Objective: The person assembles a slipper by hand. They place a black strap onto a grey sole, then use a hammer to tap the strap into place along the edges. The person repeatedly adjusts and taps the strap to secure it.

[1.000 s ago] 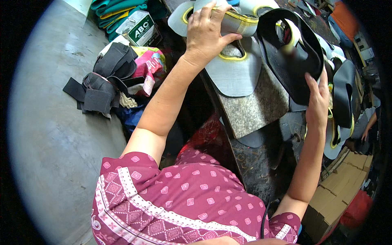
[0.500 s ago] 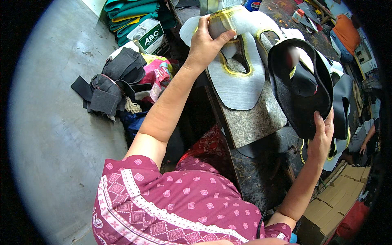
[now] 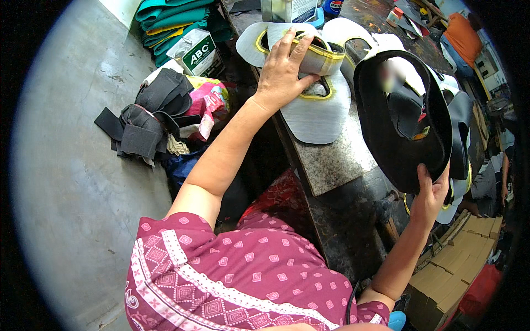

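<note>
My left hand [image 3: 284, 77] is on a light grey sheet piece [image 3: 317, 122] with yellow-edged cutouts, on the bench's near left edge. Its fingers reach over a raised, curled band [image 3: 323, 59] of the grey material, thumb below, gripping it. In my right hand [image 3: 430, 198] is a black, soft-looking piece [image 3: 381, 146] with a wide oval opening, held up by its lower edge between thumb and fingers. Through the opening a darker flap and some white material show; part of that area is blurred. More grey and white pieces [image 3: 350, 33] lie between the hands.
A speckled stone slab [image 3: 331, 165] rests on the dark bench [image 3: 353, 220]. Left of the bench are a bundle of dark strips [image 3: 141, 124], a green-and-white can [image 3: 196, 52] and folded green cloth [image 3: 174, 22]. A cardboard box [image 3: 455, 265] stands lower right.
My left hand has shifted its hold from the band's end to over its middle, and the band has turned and lowered. The black piece in my right hand has tilted and moved slightly left.
</note>
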A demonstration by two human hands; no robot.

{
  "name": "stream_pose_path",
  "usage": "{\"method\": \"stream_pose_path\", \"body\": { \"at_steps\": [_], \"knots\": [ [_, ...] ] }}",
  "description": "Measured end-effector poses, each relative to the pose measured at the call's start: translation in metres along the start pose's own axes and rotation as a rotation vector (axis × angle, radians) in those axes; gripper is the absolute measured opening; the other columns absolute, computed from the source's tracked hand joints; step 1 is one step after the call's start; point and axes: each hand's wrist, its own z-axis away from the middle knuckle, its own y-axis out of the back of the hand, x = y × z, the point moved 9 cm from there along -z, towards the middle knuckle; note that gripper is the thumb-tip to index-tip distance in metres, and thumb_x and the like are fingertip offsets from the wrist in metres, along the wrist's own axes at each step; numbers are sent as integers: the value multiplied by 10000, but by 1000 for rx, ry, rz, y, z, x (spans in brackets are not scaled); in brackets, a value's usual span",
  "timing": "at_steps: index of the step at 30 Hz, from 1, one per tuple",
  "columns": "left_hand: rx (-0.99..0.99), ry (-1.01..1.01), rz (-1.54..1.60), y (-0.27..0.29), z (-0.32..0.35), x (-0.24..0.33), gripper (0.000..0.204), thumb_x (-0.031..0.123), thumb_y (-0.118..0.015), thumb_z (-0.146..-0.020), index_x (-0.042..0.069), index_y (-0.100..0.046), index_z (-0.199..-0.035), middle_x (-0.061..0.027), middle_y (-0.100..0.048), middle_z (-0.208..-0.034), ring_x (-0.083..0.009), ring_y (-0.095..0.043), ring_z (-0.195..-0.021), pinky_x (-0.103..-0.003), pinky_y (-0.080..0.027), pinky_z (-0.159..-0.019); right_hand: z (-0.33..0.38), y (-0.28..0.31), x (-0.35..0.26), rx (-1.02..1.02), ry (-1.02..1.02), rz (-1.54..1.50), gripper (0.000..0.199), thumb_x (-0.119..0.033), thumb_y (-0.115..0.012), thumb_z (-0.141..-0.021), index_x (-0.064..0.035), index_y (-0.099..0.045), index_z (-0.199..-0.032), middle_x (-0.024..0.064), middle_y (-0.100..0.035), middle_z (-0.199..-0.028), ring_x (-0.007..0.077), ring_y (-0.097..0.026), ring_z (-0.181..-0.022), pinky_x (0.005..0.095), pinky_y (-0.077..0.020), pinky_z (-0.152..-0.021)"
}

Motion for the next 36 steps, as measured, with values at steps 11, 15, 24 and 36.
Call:
{"method": "stream_pose_path", "body": {
  "at_steps": [11,15,24,36],
  "knots": [
    [48,77,225,0,11,-14,1070,385,-821,-825,20,-171,-1594,-294,-287,-1573,-416,-328,-1462,-454,-277,-1224,4,-5,0,-51,-19,-95,518,28,-659,-898,26,-539,-1401,120,-648,-1258,198,-615,-1153,346,-444,-1064],
    [22,105,184,13,8,-15,961,375,-805,-843,33,-271,-1564,-273,-344,-1539,-415,-366,-1431,-466,-305,-1202,6,-6,2,-42,-12,33,520,40,-662,-902,28,-541,-1408,130,-639,-1277,195,-605,-1175,346,-435,-1074],
    [-38,45,704,50,13,61,344,149,-692,-885,33,-651,-1207,-126,-641,-1230,-281,-589,-1156,-380,-470,-988,47,-46,-56,-332,640,962,411,56,-608,-818,-106,-751,-1167,97,-746,-1140,309,-685,-1019,377,-551,-910],
    [-532,-437,555,43,45,108,310,53,-788,-767,85,-723,-1069,-73,-641,-1286,-328,-439,-1403,-455,-423,-1090,47,-6,6,-227,409,987,779,185,-494,-741,-176,-603,-1423,82,-670,-1322,314,-617,-1191,412,-489,-1052]
  ]
}}
